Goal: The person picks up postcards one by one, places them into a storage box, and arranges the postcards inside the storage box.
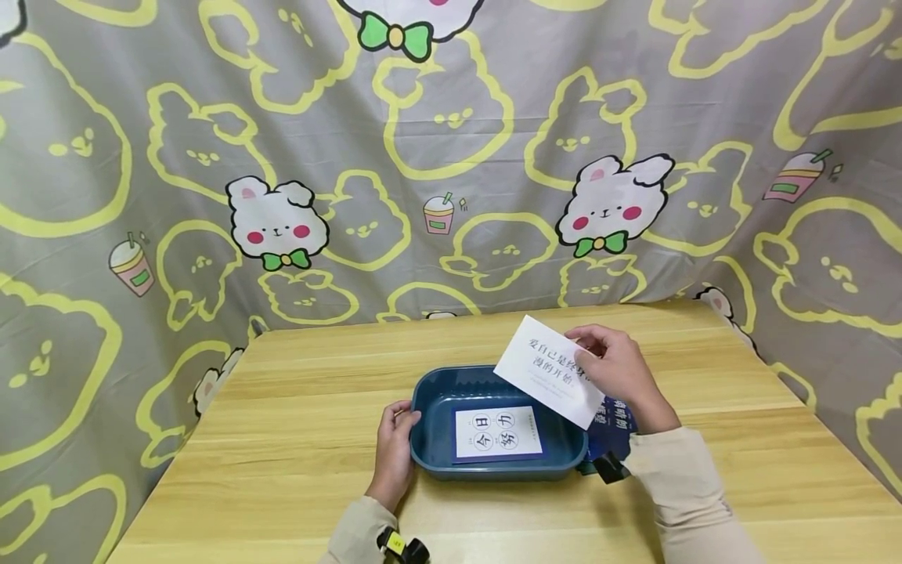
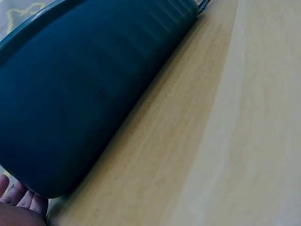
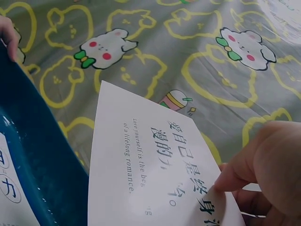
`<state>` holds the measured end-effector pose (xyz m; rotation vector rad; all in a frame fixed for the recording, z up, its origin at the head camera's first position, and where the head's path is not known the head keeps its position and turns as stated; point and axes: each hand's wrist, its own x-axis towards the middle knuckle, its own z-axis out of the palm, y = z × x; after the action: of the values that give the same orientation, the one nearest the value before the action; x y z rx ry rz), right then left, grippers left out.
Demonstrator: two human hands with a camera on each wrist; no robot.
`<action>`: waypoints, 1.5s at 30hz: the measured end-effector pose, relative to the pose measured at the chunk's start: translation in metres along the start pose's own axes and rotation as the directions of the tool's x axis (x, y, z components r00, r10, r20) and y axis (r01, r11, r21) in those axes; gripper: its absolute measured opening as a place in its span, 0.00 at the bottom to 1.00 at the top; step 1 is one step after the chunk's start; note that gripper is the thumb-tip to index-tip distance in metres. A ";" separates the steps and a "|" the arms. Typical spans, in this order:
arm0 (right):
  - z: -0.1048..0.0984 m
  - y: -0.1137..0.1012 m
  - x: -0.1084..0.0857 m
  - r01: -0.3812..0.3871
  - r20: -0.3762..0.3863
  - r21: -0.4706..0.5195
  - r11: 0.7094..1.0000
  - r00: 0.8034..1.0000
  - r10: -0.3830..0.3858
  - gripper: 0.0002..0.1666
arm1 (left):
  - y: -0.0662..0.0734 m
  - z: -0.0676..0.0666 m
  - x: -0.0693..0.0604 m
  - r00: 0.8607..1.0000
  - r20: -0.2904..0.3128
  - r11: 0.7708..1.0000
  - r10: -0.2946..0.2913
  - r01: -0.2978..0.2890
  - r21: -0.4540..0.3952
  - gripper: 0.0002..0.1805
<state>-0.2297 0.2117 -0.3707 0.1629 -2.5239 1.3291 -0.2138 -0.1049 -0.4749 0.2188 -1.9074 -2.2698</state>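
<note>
A white card with printed characters point(image 1: 546, 368) is pinched between the thumb and fingers of my right hand point(image 1: 620, 376), tilted above the right side of a dark teal tray point(image 1: 499, 473). In the right wrist view the same card point(image 3: 122, 169) shows its text, with my right hand point(image 3: 268, 174) at its edge. Inside the tray lies a white card with circled characters point(image 1: 497, 432), over something blue. My left hand point(image 1: 392, 454) grips the tray's left end; in the left wrist view its fingers point(image 2: 23, 195) touch the tray's corner point(image 2: 70, 103).
Dark blue printed cards point(image 1: 611, 431) lie on the wooden table point(image 1: 296, 439) just right of the tray, partly behind the right hand and the white card. A grey curtain with yellow outlines point(image 1: 458, 141) hangs behind the table and along both sides.
</note>
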 end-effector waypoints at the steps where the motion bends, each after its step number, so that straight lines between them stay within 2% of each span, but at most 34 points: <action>1: 0.001 0.000 0.000 0.001 0.002 0.000 1.000 1.000 -0.001 0.17 | 0.000 0.000 0.000 1.000 0.001 1.000 0.000 0.000 0.000 0.14; 9: 0.009 -0.003 -0.001 0.010 0.020 -0.015 1.000 1.000 -0.009 0.15 | 0.001 -0.001 -0.001 1.000 0.010 1.000 0.003 -0.003 0.028 0.14; 17: 0.020 -0.003 0.000 0.036 0.038 -0.036 0.999 0.999 -0.035 0.14 | 0.001 0.000 -0.001 1.000 0.007 1.000 0.003 -0.003 0.015 0.14; 24: 0.029 -0.006 -0.001 0.043 0.088 -0.039 0.998 0.995 -0.039 0.14 | 0.001 0.001 0.000 1.000 0.007 1.000 0.007 -0.007 0.006 0.14; 30: 0.036 -0.007 -0.002 0.066 0.130 -0.029 0.997 0.990 -0.061 0.14 | 0.001 0.000 0.000 1.000 0.011 0.999 0.005 -0.006 0.033 0.14; 45: 0.049 -0.004 -0.004 0.108 0.195 -0.010 0.994 0.975 -0.104 0.12 | 0.001 -0.001 0.001 1.000 0.016 0.999 0.003 -0.004 0.049 0.15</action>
<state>-0.2342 0.1693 -0.3946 0.4363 -2.6442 1.3027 -0.2141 -0.1060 -0.4744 0.2038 -1.9715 -2.2309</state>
